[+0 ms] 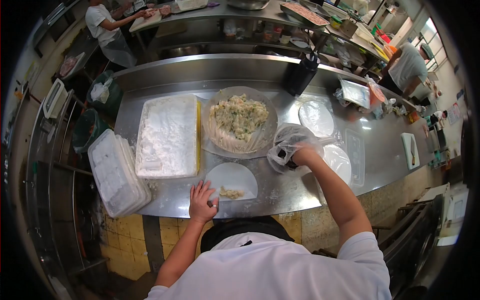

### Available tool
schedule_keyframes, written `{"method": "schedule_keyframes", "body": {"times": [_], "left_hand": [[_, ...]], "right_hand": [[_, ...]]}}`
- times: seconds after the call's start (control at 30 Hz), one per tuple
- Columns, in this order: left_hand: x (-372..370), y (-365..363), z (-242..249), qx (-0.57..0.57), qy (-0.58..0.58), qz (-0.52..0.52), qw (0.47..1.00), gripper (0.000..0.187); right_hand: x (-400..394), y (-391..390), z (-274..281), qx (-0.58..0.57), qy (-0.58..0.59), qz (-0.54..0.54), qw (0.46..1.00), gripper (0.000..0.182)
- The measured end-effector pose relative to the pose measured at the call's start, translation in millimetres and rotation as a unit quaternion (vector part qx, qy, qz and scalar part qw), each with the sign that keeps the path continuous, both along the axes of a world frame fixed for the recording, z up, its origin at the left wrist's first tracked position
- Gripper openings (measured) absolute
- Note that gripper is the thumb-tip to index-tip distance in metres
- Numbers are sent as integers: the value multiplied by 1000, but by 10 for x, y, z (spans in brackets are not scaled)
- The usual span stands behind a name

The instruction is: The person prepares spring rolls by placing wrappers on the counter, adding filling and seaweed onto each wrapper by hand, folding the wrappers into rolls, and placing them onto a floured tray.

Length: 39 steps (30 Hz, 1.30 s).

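My left hand (201,202) lies flat with its fingers spread at the left edge of a thin white wrapper sheet (232,176), which has a rounded top edge. A small heap of pale filling (231,193) sits near that sheet's lower edge. Off to the right, my right hand (306,154) reaches into a clear plastic bag (287,137) with something dark inside; its fingers are hidden there. Behind the sheet stands a wide round bowl (212,137) of pale, green-flecked filling (240,116). Round white wrapper stacks (316,119) lie on plastic beyond the bag.
A white tray of flour (167,135) stands left of the bowl, with stacked lidded containers (120,172) at the table's left edge. A dark bottle (302,75) is at the back. A knife lies on a white board (410,150) at right. Other people (407,67) work farther off.
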State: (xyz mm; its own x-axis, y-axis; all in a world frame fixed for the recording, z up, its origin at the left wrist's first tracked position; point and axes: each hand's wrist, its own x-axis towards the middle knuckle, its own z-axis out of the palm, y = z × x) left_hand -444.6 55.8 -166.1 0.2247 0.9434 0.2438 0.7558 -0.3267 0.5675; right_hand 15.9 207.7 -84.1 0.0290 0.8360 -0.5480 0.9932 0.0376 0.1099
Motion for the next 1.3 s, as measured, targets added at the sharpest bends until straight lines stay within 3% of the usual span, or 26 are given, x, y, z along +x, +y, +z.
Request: {"method": "schedule_keyframes", "body": {"times": [0.1, 0.2, 0.3, 0.4, 0.7, 0.9, 1.0, 1.1, 1.2, 1.3], "left_hand": [[-5, 1, -17, 3, -3, -1, 1000, 38], [-10, -3, 9, 4, -2, -3, 1000, 37], [-10, 1, 19, 2, -4, -4, 1000, 37], [-14, -3, 30, -2, -2, -3, 1000, 37], [-2, 7, 49, -2, 3, -2, 1000, 38], [-3, 7, 28, -4, 3, -2, 1000, 38], [-5, 7, 30, -4, 0, -1, 1000, 39], [-13, 5, 27, -3, -5, -3, 1000, 39], [-13, 6, 33, -4, -9, -3, 1000, 39], [-12, 8, 36, -1, -13, -2, 1000, 38]], "right_hand": [[-206, -88, 138, 43, 45, 13, 998, 31], [-40, -86, -87, 86, 67, 9, 994, 29], [242, 139, -356, 20, 40, 18, 999, 27], [-72, 41, 415, -81, -27, -39, 996, 28], [-107, -218, 176, 19, -41, -30, 999, 30], [-30, -192, 24, 6, -55, 7, 998, 30], [-208, -215, 449, -17, -56, -31, 998, 28], [-134, -249, 482, 22, -24, -82, 996, 26], [33, -406, 340, 192, 96, -124, 969, 26], [89, -487, 381, 202, 194, -168, 945, 27]]}}
